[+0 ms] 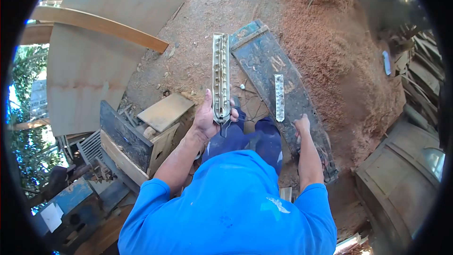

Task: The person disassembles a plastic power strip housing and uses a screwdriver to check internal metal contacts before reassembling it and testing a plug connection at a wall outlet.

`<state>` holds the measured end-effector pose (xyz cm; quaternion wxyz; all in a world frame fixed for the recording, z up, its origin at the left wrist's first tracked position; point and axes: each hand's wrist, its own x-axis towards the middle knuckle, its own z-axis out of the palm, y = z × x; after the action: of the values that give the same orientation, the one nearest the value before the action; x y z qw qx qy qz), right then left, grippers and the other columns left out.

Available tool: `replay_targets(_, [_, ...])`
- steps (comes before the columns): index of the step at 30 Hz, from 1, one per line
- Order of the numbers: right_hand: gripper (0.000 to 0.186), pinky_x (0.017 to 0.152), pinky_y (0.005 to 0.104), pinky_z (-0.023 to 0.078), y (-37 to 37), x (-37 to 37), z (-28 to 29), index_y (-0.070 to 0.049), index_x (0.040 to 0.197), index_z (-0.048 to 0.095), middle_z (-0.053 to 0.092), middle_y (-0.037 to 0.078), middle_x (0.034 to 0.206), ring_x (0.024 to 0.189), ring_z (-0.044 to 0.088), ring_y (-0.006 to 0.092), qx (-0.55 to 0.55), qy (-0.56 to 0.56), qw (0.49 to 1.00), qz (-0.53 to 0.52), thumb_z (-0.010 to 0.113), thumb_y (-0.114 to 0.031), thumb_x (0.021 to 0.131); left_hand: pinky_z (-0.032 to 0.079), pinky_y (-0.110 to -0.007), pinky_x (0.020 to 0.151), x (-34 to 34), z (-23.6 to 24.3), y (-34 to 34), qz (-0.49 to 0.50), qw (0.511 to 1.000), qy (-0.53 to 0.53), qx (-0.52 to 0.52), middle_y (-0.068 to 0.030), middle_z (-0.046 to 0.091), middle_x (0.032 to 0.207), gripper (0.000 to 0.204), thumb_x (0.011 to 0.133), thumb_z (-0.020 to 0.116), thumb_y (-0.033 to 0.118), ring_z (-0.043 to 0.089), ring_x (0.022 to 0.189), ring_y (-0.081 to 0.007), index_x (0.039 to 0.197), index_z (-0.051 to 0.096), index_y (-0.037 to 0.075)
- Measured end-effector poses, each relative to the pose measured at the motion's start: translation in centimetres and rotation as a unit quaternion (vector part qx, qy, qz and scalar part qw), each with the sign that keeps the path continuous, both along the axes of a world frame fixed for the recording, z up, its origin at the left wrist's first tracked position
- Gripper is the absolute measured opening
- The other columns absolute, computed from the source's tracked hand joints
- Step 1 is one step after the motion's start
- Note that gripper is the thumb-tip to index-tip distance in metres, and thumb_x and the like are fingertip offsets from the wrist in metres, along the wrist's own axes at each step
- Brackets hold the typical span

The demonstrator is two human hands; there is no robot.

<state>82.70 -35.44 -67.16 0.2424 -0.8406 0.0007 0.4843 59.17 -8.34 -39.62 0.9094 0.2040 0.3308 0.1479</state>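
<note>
My left hand [205,119] is closed around the lower end of an opened power strip [221,75]. It is a long, narrow, pale housing with rows of metal contacts showing inside, held upright over my lap. Thin dark wire [224,129] hangs from its lower end, by my fingertips. On the dark wooden plank [264,66] to the right lies a shorter whitish perforated strip [279,98]. My right hand [302,125] is over the plank, just beside that strip's near end. Its fingers are curled together, and whatever they may hold is too small to make out.
Loose thin wires [254,108] run between my legs and the plank. Reddish sawdust [330,56] is heaped at the right. Wooden boards [165,111] and a dark-topped wooden box [125,132] stand at my left. Large plywood sheets [89,75] lean beyond them, and a brown cabinet [396,174] is at lower right.
</note>
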Motion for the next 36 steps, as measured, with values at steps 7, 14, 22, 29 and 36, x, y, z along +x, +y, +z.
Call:
replay_targets(7, [0.041, 0.092, 0.0501, 0.047, -4.3, 3.3, -9.7, -0.005, 0.123, 0.048, 0.054, 0.029, 0.118, 0.11, 0.056, 0.0452, -0.019, -0.2, 0.974, 0.109, 0.064, -0.012, 0.085, 0.057, -0.044, 0.072, 5.6, -3.5, -2.9, -0.012, 0.998, 0.014, -0.061, -0.0156, 0.058, 0.107, 0.057, 0.105, 0.025, 0.048, 0.066, 0.086, -0.0321, 0.126, 0.049, 0.0])
replay_targets(14, [0.035, 0.092, 0.0475, 0.048, -2.4, 6.7, -11.6, -0.002, 0.111, 0.053, 0.057, 0.026, 0.115, 0.107, 0.057, 0.0439, -0.032, -0.226, 0.969, 0.092, 0.069, -0.015, 0.083, 0.054, -0.045, 0.08, 6.0, -6.5, -5.5, -0.051, 0.994, 0.041, -0.085, -0.0145, 0.059, 0.114, 0.064, 0.102, 0.031, 0.055, 0.064, 0.089, -0.0323, 0.133, 0.048, 0.002])
replay_targets(22, [0.035, 0.087, 0.0465, 0.045, 0.5, -1.6, -4.3, -0.006, 0.109, 0.06, 0.058, 0.017, 0.098, 0.098, 0.055, 0.0372, 0.211, -0.368, 0.894, 0.146, 0.062, -0.004, 0.074, 0.053, -0.029, 0.055, 2.4, -7.0, -6.4, -0.068, 0.983, 0.167, -0.036, -0.013, 0.061, 0.106, 0.064, 0.1, 0.032, 0.057, 0.063, 0.077, -0.0212, 0.132, 0.048, 0.003])
replay_targets(29, [0.073, 0.104, 0.0345, 0.04, 6.1, -20.1, 8.2, -0.009, 0.143, 0.044, 0.052, 0.011, 0.138, 0.128, 0.049, 0.0245, 0.37, 0.374, 0.822, 0.217, 0.059, 0.002, 0.073, 0.054, -0.035, 0.063, -1.8, -4.5, -4.6, -0.043, 0.986, 0.159, -0.023, -0.0157, 0.064, 0.107, 0.06, 0.102, 0.035, 0.051, 0.064, 0.084, -0.0226, 0.131, 0.048, 0.0])
replay_targets(36, [0.068, 0.106, 0.0342, 0.039, 6.5, -24.7, 15.5, -0.009, 0.142, 0.046, 0.052, 0.011, 0.136, 0.128, 0.048, 0.0247, 0.403, 0.162, 0.863, 0.259, 0.07, -0.006, 0.078, 0.055, -0.037, 0.083, -7.1, -1.5, -1.5, -0.18, 0.981, -0.061, -0.036, -0.0176, 0.057, 0.124, 0.056, 0.102, 0.039, 0.046, 0.061, 0.105, -0.0257, 0.135, 0.045, 0.001])
